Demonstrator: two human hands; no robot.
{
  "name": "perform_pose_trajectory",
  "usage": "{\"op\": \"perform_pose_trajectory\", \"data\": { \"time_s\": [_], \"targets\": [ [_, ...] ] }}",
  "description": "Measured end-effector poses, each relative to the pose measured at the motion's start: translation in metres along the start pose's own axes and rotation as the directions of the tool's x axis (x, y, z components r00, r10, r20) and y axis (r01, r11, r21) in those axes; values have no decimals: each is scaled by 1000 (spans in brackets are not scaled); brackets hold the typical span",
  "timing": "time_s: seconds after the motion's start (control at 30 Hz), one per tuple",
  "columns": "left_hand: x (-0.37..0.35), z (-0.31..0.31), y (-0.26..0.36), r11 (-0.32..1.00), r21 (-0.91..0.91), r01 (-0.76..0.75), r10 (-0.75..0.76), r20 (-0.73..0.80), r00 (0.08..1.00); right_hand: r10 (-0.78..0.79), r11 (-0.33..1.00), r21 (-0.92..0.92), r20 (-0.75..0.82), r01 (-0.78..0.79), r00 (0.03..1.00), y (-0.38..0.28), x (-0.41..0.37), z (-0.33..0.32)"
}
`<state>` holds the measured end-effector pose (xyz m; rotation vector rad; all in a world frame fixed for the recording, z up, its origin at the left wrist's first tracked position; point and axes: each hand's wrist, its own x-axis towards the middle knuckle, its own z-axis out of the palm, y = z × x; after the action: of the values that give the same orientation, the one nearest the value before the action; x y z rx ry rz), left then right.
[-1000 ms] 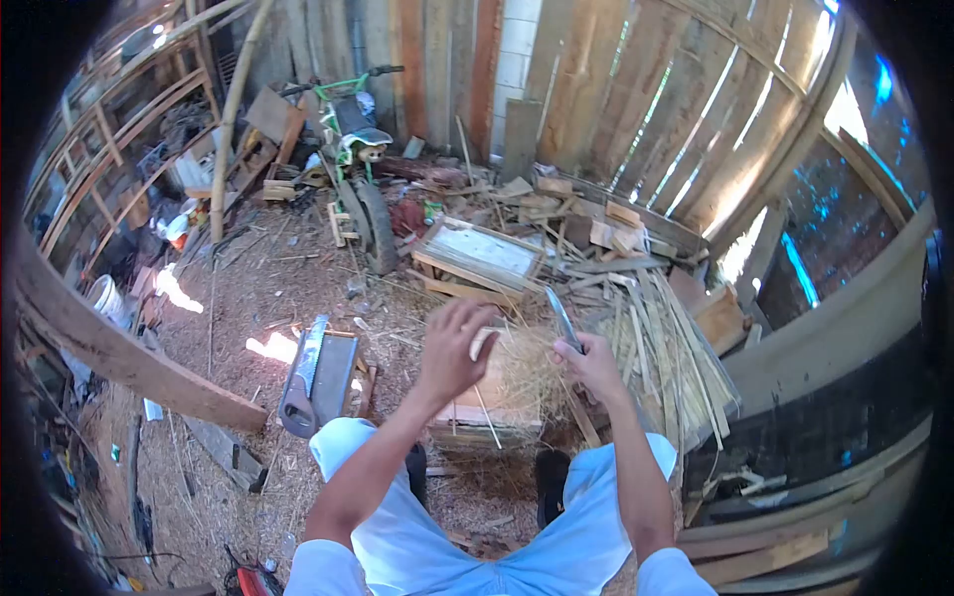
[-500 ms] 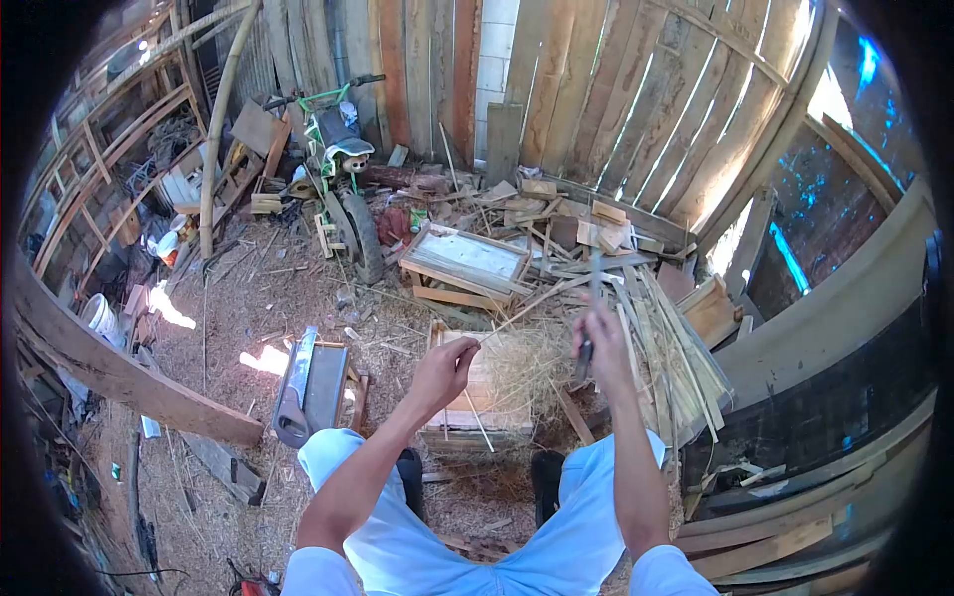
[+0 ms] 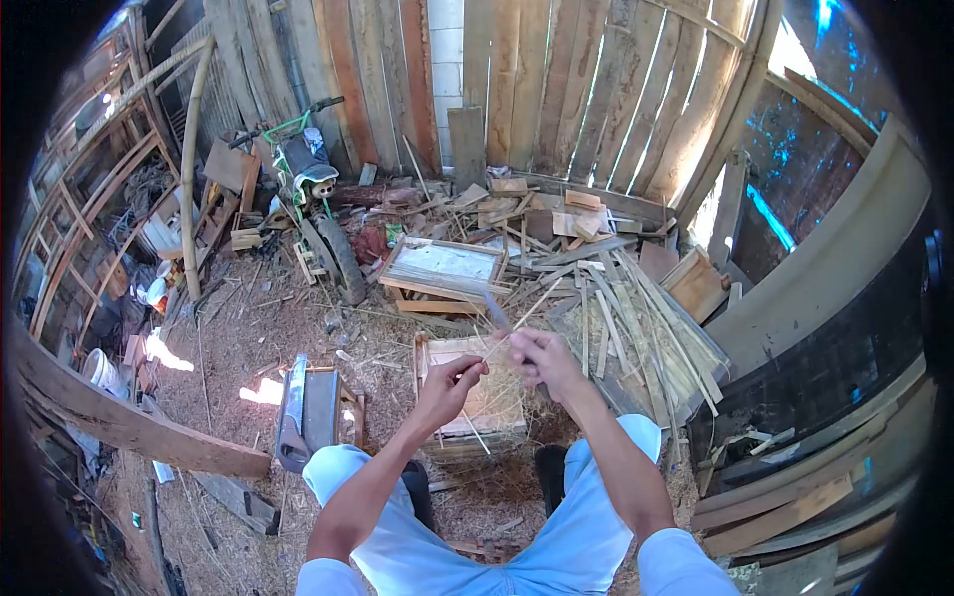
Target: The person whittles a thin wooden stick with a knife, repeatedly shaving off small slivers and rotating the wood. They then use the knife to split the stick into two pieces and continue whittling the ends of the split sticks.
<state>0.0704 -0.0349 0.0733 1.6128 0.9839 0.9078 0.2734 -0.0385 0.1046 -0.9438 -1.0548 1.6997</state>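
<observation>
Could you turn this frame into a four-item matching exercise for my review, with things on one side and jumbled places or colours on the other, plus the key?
1. Knife
2. Handsaw
3. Bike
4. Bucket

A. White, near the left edge of the view
B. Held in the right hand
C. Green-framed, towards the plank wall
D. Lying beside the left knee

Pairs: 1-B, 2-D, 3-C, 4-A
</observation>
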Motion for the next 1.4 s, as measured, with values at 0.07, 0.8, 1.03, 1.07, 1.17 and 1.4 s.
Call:
{"op": "perform_pose_trajectory", "data": {
  "time_s": [0.07, 0.8, 1.03, 1.07, 1.17, 1.4],
  "targets": [
    [-2, 0, 3, 999, -34, 5, -5, 18, 1000, -21, 1000, -11, -50, 20, 999, -6, -1, -8],
    [-1, -12, -9, 926, -348, 149, -116, 114, 987, 15, 973, -232, 48, -3, 999, 15, 5, 16],
    [-13, -15, -2, 957, -235, 171, -133, 167, 977, 33, 994, -103, -72, -40, 997, -18, 6, -26],
    [-11, -17, -2, 965, -204, 166, -130, 179, 975, 31, 997, -67, -99, -37, 995, -17, 5, -27],
    [-8, -16, 1, 970, -177, 166, -136, 171, 976, -10, 988, -155, -146, -13, 989, -22, 9, -37],
    [-5, -14, -1, 993, -79, 92, -83, 106, 991, -46, 988, -155, -199, 15, 979, -22, 16, -41]
  ]
}}
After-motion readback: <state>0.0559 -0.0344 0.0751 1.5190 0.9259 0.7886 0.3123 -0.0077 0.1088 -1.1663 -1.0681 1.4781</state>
